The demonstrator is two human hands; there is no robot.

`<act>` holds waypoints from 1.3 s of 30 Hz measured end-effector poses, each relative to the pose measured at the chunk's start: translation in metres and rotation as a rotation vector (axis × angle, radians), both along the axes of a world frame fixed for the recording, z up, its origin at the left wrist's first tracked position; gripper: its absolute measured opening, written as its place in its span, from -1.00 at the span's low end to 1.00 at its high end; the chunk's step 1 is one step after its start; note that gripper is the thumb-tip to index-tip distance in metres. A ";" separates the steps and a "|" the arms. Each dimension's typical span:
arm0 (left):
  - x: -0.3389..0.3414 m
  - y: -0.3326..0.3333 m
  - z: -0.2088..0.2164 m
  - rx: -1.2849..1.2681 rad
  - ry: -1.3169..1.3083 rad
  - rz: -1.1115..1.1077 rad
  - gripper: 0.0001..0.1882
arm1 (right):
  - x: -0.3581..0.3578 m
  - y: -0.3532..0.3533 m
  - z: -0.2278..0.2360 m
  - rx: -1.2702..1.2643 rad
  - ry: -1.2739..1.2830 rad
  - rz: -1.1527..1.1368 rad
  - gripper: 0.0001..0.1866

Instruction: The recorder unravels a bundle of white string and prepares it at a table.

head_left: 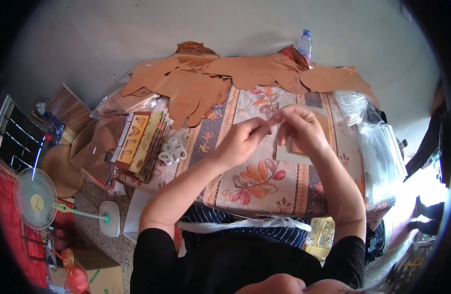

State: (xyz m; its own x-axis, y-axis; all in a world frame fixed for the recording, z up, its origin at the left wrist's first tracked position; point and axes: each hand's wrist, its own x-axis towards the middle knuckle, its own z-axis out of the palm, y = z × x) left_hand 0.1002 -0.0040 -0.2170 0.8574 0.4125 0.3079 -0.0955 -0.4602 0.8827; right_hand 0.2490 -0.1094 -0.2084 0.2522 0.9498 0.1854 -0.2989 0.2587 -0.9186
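Note:
My left hand and my right hand meet above the middle of a table with a flowered cloth. The left thumb and forefinger are pinched together. Close beside them, the right fingertips bend inward in a pinch, the other fingers curled. Whatever lies between the fingertips is too small to make out. Beneath my right hand is a pale flat board with a tan piece on it, partly covered by the hand. Across my lap runs a bundle of white strings.
Brown cut sheets spread along the far edge by a water bottle. At left lie stacked printed signs and white rings. Clear plastic sleeves cover the right end. A fan stands on the floor at left.

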 end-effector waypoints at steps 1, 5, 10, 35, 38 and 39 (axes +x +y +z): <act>0.007 0.000 -0.004 0.025 -0.009 -0.024 -0.85 | -0.001 0.000 0.007 0.026 -0.021 -0.050 -0.75; 0.022 0.000 -0.001 0.059 -0.053 -0.091 -0.82 | 0.012 0.007 -0.006 0.026 -0.682 -0.402 -0.81; 0.017 0.026 -0.015 -0.006 -0.106 -0.021 -0.85 | 0.013 0.001 0.005 -0.354 -0.733 0.068 -0.81; 0.017 0.019 -0.032 -0.092 -0.038 -0.246 -0.77 | 0.014 0.007 -0.009 -0.064 -0.497 -0.129 -0.82; 0.012 0.017 -0.015 -0.242 -0.086 -0.266 -0.78 | 0.023 0.004 -0.016 -0.226 -0.627 -0.081 -0.82; 0.011 0.018 -0.012 -0.352 -0.138 -0.262 -0.78 | 0.022 0.001 -0.014 -0.210 -0.492 0.104 -0.82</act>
State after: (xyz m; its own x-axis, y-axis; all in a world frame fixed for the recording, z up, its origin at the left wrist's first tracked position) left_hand 0.1111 0.0139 -0.2290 0.9075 0.2872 0.3064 -0.2964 -0.0788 0.9518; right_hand 0.2712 -0.1087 -0.2221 0.0859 0.9944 0.0610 0.1651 0.0462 -0.9852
